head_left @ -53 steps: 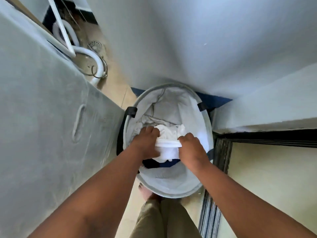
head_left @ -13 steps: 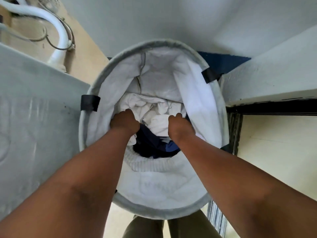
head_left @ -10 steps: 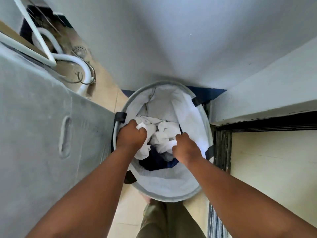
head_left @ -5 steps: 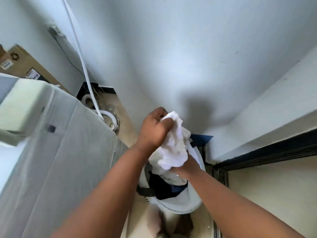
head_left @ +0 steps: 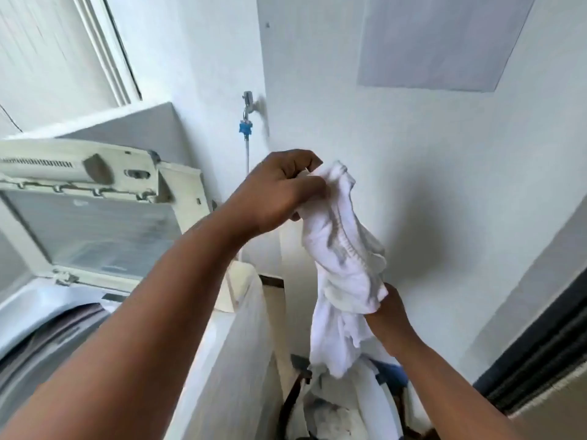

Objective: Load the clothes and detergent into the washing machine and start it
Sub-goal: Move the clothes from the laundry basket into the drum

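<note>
A crumpled white garment point(head_left: 341, 249) hangs in the air in front of the white wall. My left hand point(head_left: 279, 192) grips its top edge with curled fingers, at about chest height. My right hand point(head_left: 389, 315) holds the garment lower down, its fingers hidden behind the cloth. Below them is the white laundry basket point(head_left: 359, 404), partly cut off by the bottom edge, with dark and blue clothes inside. The top-loading washing machine point(head_left: 47, 315) stands to the left with its lid point(head_left: 95, 230) raised and its drum opening in view.
A water tap point(head_left: 247, 104) with a blue fitting and hose sits on the wall behind the machine. A window frame point(head_left: 108, 52) is at the upper left. A dark door sill point(head_left: 536, 369) runs along the lower right.
Both hands have lifted the white garment up out of the basket. My view has tilted upward, so the open washing machine and the tap now show.
</note>
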Motion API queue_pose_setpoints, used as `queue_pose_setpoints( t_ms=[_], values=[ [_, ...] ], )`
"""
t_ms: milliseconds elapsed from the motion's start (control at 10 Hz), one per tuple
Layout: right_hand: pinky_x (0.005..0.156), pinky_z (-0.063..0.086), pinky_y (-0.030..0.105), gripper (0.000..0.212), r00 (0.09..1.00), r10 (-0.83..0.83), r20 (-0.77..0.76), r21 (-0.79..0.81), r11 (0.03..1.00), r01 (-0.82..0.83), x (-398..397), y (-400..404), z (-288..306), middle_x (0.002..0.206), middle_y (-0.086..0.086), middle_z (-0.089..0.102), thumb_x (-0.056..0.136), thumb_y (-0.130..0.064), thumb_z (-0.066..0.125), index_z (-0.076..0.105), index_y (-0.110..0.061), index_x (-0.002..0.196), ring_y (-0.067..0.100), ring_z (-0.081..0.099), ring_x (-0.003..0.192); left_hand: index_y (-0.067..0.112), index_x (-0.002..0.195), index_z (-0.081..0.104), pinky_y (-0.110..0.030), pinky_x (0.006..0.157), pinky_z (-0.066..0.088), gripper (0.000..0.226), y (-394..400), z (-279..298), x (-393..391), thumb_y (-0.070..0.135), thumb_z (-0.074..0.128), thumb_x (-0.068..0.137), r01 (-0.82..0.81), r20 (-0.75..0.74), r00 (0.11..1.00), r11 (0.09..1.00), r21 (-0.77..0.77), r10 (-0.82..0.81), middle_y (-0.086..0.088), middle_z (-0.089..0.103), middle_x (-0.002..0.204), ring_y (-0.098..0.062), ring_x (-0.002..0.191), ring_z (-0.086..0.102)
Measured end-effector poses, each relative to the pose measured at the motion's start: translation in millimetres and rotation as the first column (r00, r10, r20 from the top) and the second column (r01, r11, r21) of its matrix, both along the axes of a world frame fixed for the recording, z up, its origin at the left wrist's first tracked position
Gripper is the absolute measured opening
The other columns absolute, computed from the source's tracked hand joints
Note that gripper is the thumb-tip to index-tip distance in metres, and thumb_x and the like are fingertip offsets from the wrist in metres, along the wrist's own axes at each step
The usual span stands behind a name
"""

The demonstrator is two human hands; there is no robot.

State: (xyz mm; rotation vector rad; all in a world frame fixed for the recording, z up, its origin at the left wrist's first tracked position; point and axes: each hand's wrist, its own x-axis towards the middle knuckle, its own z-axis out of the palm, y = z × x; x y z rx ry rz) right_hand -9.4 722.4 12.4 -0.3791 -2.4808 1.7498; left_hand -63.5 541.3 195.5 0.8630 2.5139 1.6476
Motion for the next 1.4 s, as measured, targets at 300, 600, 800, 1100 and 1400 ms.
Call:
queue_pose_setpoints(
  t_ms=[300, 600, 800, 1100, 1400],
  values=[
    [0.071, 0.053, 0.040, 0.014, 0.891, -0.059, -0.449, -0.409, 0.901, -0.146, 43, -190, 176, 0.075, 0.001, 0.073, 0.071, -0.010, 0.064, 0.070, -0.018, 0.081, 0.021, 0.066, 0.076, 0.017, 0.097, 0.066, -0.035, 0.069, 0.055, 0.015, -219, 156, 99, 0.019, 0.065, 0.082, -0.232, -0.330, 0.908, 0.965, 0.119, 0.259, -0.002, 0.062, 0.088, -0.015, 0.081, 0.063],
    [0.071, 0.046, 0.035, 0.016, 0.848, -0.050, -0.527, -0.560, 0.771, -0.303, 42, -387, 258, 0.073, 0.003, 0.063, 0.080, -0.016, 0.053, 0.058, -0.021, 0.065, 0.020, 0.058, 0.077, 0.018, 0.097, 0.064, -0.045, 0.080, 0.055, 0.020, -388, 111, 130, 0.012, 0.072, 0.080, -0.455, -0.231, 0.859, 0.888, 0.064, 0.456, 0.000, 0.064, 0.091, -0.021, 0.078, 0.061],
    [0.068, 0.044, 0.028, 0.012, 0.743, 0.141, -0.655, -0.186, 0.922, -0.339, 26, -452, 236, 0.071, -0.003, 0.061, 0.078, -0.022, 0.048, 0.058, -0.022, 0.072, 0.015, 0.056, 0.072, 0.032, 0.093, 0.057, -0.035, 0.073, 0.051, 0.037, -413, 12, 109, 0.045, 0.072, 0.061, -0.529, -0.087, 0.843, 0.847, 0.043, 0.531, 0.009, 0.063, 0.083, -0.014, 0.074, 0.061],
    [0.087, 0.043, 0.037, 0.054, 0.730, 0.622, 0.284, 0.812, 0.249, -0.528, 4, -432, 66, 0.126, 0.009, 0.054, 0.076, -0.031, 0.061, 0.050, -0.025, 0.129, 0.032, 0.051, 0.115, 0.015, 0.114, 0.060, -0.028, 0.090, 0.049, 0.059, -434, -136, 73, 0.047, 0.075, 0.067, -0.265, -0.030, 0.833, 0.351, -0.898, 0.552, -0.002, 0.061, 0.116, -0.015, 0.110, 0.060],
    [0.090, 0.043, 0.029, 0.048, 0.753, 0.343, 0.561, 0.629, 0.415, -0.657, 5, -276, 20, 0.129, 0.000, 0.055, 0.082, -0.038, 0.066, 0.055, -0.022, 0.125, 0.021, 0.053, 0.116, 0.024, 0.112, 0.059, -0.030, 0.073, 0.054, 0.041, -316, -132, 53, 0.055, 0.055, 0.085, 0.279, 0.478, 0.851, 0.585, -0.762, 0.217, 0.000, 0.059, 0.101, -0.016, 0.080, 0.061]
  ],
)
